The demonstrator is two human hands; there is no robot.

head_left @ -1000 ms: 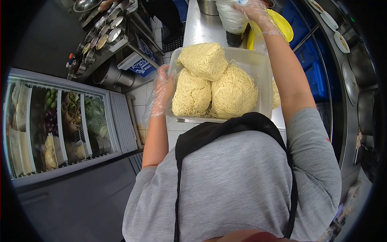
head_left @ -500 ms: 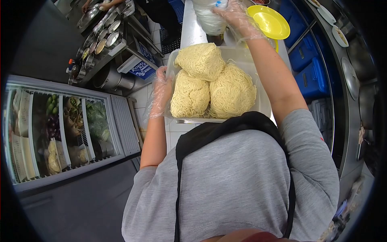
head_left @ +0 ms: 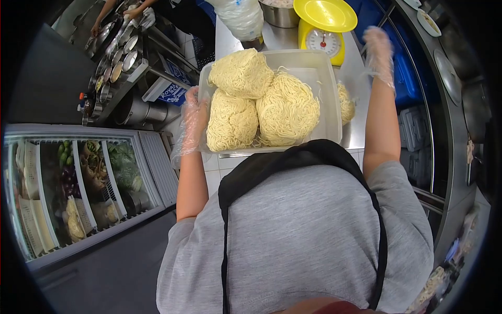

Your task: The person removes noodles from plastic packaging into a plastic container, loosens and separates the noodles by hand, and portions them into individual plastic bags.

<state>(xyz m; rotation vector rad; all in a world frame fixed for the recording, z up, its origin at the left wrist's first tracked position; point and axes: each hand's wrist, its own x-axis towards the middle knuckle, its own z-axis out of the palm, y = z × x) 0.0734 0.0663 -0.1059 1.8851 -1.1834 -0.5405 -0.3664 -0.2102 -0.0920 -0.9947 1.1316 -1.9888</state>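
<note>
A translucent plastic container (head_left: pixel 324 78) holds three large bundles of yellow noodles (head_left: pixel 288 110), one resting across the tops of the others. My left hand (head_left: pixel 194 118), in a clear plastic glove, grips the container's left side. Also gloved, my right hand (head_left: pixel 379 49) is raised to the right of a yellow dial scale (head_left: pixel 322 44). It looks empty with fingers loosely extended, though motion blurs them. Behind the container stands a roll of thin plastic bags (head_left: pixel 240 18). Another, smaller noodle bundle (head_left: pixel 345 103) lies beside the container's right wall.
A metal pot (head_left: pixel 281 14) stands on the steel table (head_left: pixel 358 123) beside the scale. At left is a glass-topped fridge (head_left: pixel 151 172) with vegetables. Another person's hands work at a counter with several metal containers (head_left: pixel 117 57). Blue bins (head_left: pixel 405 81) sit under the right counter.
My right hand has let go of the plastic bags and moved right and down, past the scale. The container appears slightly further left in view, with my left hand still on it.
</note>
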